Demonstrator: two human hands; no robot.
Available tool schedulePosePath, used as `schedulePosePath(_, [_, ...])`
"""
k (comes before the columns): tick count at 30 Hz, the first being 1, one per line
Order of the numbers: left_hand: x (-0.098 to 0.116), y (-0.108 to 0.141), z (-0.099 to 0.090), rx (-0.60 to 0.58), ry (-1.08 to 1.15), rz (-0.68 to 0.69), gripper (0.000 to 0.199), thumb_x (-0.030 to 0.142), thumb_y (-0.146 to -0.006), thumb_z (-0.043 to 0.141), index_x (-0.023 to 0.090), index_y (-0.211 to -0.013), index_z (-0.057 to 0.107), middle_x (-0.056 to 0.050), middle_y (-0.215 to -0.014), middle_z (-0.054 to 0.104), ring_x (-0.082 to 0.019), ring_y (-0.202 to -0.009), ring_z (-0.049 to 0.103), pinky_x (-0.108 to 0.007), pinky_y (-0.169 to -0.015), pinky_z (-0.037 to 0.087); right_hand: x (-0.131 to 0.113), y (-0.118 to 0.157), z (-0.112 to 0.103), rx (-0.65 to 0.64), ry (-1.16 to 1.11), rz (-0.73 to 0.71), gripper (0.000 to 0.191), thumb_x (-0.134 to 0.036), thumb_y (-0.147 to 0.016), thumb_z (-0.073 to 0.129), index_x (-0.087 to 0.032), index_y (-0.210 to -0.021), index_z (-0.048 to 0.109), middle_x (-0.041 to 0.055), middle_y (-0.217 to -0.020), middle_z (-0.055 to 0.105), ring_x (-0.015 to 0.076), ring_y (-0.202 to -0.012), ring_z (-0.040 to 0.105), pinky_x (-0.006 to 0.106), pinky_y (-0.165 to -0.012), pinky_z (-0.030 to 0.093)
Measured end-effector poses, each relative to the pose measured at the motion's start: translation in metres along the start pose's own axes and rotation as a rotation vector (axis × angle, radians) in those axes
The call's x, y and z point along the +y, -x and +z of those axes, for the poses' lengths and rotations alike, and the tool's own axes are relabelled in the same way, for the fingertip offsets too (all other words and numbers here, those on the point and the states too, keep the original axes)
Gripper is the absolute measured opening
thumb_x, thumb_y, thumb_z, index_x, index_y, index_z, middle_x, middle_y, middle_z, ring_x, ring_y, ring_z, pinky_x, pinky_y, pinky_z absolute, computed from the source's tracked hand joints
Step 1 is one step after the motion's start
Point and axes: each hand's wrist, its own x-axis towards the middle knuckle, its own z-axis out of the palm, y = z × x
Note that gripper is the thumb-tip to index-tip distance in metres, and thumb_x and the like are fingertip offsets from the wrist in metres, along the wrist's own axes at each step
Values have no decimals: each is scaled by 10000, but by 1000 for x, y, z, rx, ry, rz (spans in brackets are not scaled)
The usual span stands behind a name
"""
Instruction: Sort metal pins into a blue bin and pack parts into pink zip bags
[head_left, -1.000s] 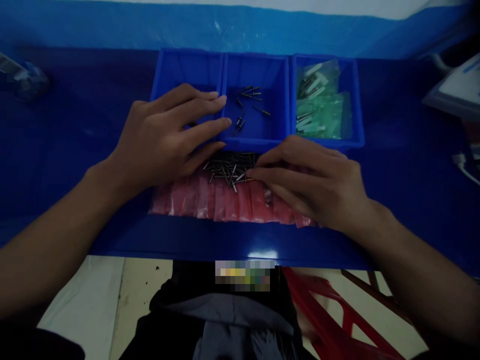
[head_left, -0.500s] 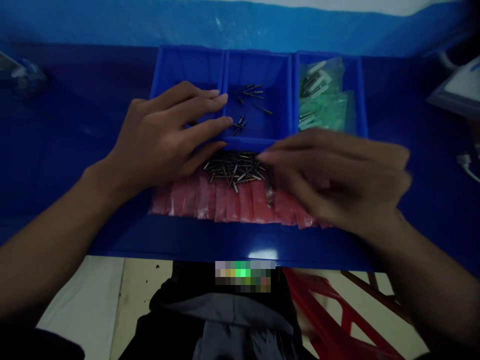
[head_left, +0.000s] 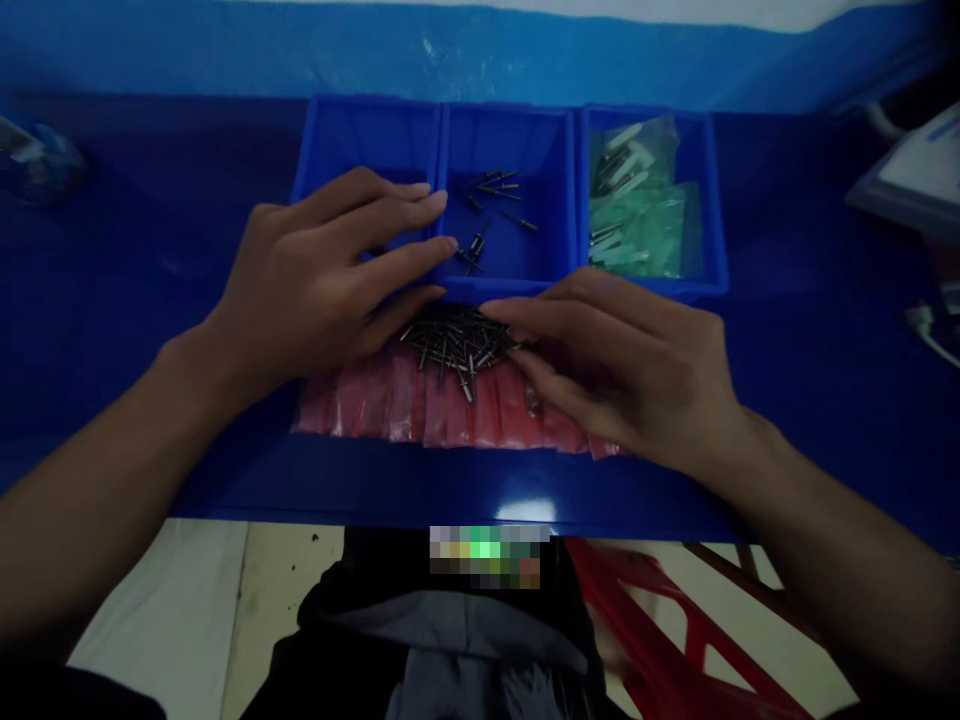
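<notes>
The left hand point(head_left: 315, 270) lies flat and open, fingers spread over the front wall of a blue parts bin point(head_left: 510, 130), holding nothing. Just beside it, the right hand point(head_left: 630, 370) curves loosely, its fingertips at the edge of a heap of steel rivets point(head_left: 457, 345) on red plastic bags point(head_left: 397, 410); whether it pinches one cannot be told. The rivets' long axes criss-cross, pointing every way.

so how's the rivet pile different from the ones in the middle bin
The pile of rivets is dense and overlapping; the rivets in the middle bin are few and spread apart. The pile lies on red bags, the others on the bin floor. Both are thin metal.
</notes>
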Motion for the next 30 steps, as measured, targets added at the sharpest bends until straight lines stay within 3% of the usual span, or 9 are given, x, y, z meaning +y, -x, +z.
schedulePosePath(4, [1,-2,0,3,-4,-25,378,341,-1002,603,261,-1370,578,-52,-1431,625,-291,-1315,626,-479,-925,656,-6,-4,-5,48,-310,291,328,-94,-857,722,-197,-1169,715,4,-883,698,126,-764,665,295,-701,577])
schedulePosePath(7, [2,-3,-1,21,-43,-21,353,336,-993,612,257,-1337,596,-56,-1410,642,-274,-1295,644,-437,-895,674,-7,-8,-4,225,-501,467,257,-114,-836,758,-227,-1066,730,-14,-844,698,102,-653,638,256,-561,553])
schedulePosePath(10, [3,-4,-1,36,-83,-10,335,326,-987,620,265,-1316,603,-53,-1376,666,-248,-1272,662,-394,-883,680,-6,-11,-4,393,-561,505,160,-111,-861,736,-186,-1002,736,46,-1051,746,150,-917,740,258,-755,648])
schedulePosePath(12, [3,-4,-1,46,-90,8,358,317,-973,641,248,-1321,600,-70,-1364,673,-252,-1259,669,-395,-882,680,-5,-11,-6,353,-541,460,206,-92,-892,692,-183,-1068,749,82,-1214,736,221,-1206,695,363,-1004,632])
schedulePosePath(14, [2,-4,-1,44,-81,11,381,311,-963,652,235,-1333,597,-84,-1371,667,-265,-1260,668,-412,-878,679,-4,-10,-10,290,-437,385,285,-68,-908,653,-223,-1127,751,66,-1261,731,239,-1283,656,437,-1105,581])
schedulePosePath(18, [2,-3,0,35,-65,-8,368,320,-982,612,262,-1345,591,-58,-1395,654,-264,-1276,658,-417,-859,677,1,-3,-11,68,-143,80,265,-88,-911,656,-206,-1131,744,42,-1113,769,176,-1032,735,332,-932,629])
schedulePosePath(20, [1,-4,0,39,-73,12,361,327,-983,618,240,-1333,596,-66,-1386,658,-265,-1271,660,-412,-853,675,4,0,-6,-110,-45,-74,266,-113,-937,634,-154,-1185,719,75,-1133,747,187,-1020,706,347,-899,619])
schedulePosePath(22, [1,-4,0,43,-82,23,361,327,-975,640,220,-1318,605,-79,-1373,665,-268,-1263,664,-408,-855,672,7,2,1,-210,-4,-129,293,-121,-963,595,-128,-1239,692,103,-1160,719,215,-1052,664,392,-907,603])
schedulePosePath(30, [1,-1,-1,-17,-34,-23,371,364,-1022,563,263,-1378,566,-58,-1443,616,-264,-1334,611,-442,-942,645,9,2,6,-84,-35,-136,203,-101,-927,641,-117,-1113,719,101,-1008,696,204,-940,625,372,-795,573])
